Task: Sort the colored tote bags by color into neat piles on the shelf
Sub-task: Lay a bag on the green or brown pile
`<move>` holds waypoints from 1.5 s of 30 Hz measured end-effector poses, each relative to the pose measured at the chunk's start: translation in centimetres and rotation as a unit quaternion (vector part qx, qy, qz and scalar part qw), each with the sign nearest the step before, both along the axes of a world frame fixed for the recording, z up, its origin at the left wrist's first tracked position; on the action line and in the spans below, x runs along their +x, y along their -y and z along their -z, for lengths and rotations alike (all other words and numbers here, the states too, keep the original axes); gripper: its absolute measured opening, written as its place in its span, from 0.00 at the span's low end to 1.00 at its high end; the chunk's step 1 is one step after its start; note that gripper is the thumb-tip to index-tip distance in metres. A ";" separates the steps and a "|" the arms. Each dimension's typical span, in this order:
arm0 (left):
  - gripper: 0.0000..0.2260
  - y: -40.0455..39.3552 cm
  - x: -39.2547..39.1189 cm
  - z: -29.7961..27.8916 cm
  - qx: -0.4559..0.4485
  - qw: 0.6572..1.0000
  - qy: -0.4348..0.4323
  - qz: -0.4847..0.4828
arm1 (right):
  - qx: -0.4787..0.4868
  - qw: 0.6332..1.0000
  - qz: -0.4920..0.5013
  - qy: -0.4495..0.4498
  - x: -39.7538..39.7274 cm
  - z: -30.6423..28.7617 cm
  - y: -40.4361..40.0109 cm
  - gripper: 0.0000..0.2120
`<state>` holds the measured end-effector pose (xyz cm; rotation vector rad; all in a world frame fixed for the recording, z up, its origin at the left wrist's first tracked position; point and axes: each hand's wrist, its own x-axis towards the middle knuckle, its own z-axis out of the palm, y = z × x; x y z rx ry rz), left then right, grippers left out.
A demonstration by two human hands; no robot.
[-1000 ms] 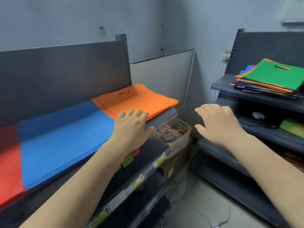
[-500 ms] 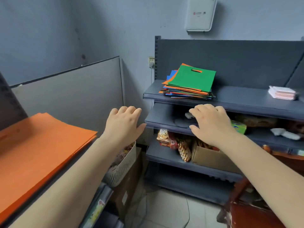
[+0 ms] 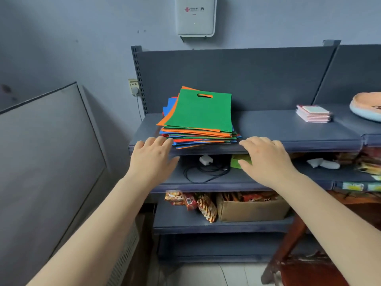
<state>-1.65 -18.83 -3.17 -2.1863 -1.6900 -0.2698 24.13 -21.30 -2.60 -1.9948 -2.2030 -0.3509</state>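
Grey shelf (image 3: 288,129) carries my mixed bags (image 3: 199,118); both hands, left (image 3: 153,162) and right (image 3: 266,159), hover before it, fingers spread, empty.

A small shop's back corner is showing: dark grey metal retail shelving (image 3: 268,129) is holding packaged snacks (image 3: 198,203) and a cardboard box (image 3: 251,209).

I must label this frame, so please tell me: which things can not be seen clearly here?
- Mixed bag stack, head view: the green bag covers the lower bags, so their count is hidden.
- Round object: cut off by the right edge.
- Green item on the lower shelf: half hidden by the right hand.
- Wall box: its print is too small.
- Left hand: contact with the stack is unclear.
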 end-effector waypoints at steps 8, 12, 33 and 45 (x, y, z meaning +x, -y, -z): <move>0.22 -8.5 3.3 1.8 -0.021 0.999 0.029 0.001 | -0.014 0.999 -0.012 -0.050 3.1 0.9 -9.0 0.24; 0.22 -11.4 4.1 2.8 -0.037 0.998 0.048 -0.010 | -0.048 0.990 -0.031 -0.130 4.0 1.6 -13.3 0.21; 0.25 -22.4 4.5 5.5 -0.109 0.975 0.116 0.157 | 0.001 0.868 0.136 -0.477 4.3 5.2 -24.1 0.12; 0.14 -25.7 -0.1 4.8 -0.061 0.936 0.306 -0.162 | 0.050 0.849 0.178 -0.495 5.4 6.1 -25.2 0.04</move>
